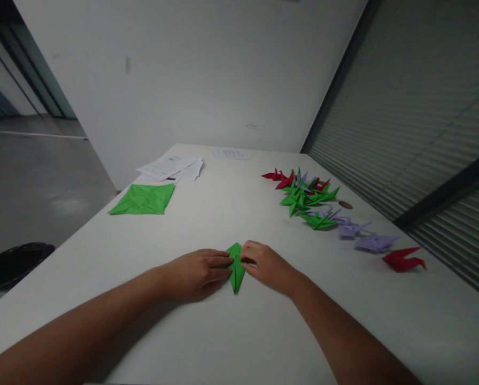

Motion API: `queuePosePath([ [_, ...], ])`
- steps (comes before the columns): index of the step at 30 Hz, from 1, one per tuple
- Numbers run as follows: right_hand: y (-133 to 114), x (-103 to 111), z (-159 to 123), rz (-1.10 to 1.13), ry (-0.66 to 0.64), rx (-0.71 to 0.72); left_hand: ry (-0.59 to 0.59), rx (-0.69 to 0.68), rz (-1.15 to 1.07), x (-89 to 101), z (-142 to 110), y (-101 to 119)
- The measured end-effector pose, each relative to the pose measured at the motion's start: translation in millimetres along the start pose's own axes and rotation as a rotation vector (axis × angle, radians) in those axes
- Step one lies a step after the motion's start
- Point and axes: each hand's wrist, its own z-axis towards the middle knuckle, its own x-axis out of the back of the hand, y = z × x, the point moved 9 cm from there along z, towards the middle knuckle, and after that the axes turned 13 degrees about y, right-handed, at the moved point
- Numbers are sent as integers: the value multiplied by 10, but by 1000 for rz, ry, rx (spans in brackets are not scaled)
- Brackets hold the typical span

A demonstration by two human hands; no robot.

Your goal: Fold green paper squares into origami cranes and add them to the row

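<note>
A green origami paper (236, 275), folded into a narrow diamond with a slit down its middle, lies on the white table between my hands. My left hand (199, 271) rests flat with its fingers stretched out, the fingertips on the paper's left side. At the right edge, my right hand (268, 266) has its thumb and fingers pinched together on the paper. Part of the paper is hidden under the fingers of both hands.
A creased green sheet (143, 199) and printed papers (173, 167) lie at the far left. Along the right stand green cranes (299, 200), purple cranes (375, 244) and a red crane (402, 260), near a brown round object (345, 205). A black-lined bin (17, 264) is beside the table (239, 337).
</note>
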Motion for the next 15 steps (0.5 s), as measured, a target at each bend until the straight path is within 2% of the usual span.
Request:
queuePosePath([
  [5, -85, 24, -27, -15, -29, 12, -90, 22, 46, -42, -65, -25],
  [15, -129, 61, -39, -53, -47, 19, -105, 67, 18, -81, -102, -65],
])
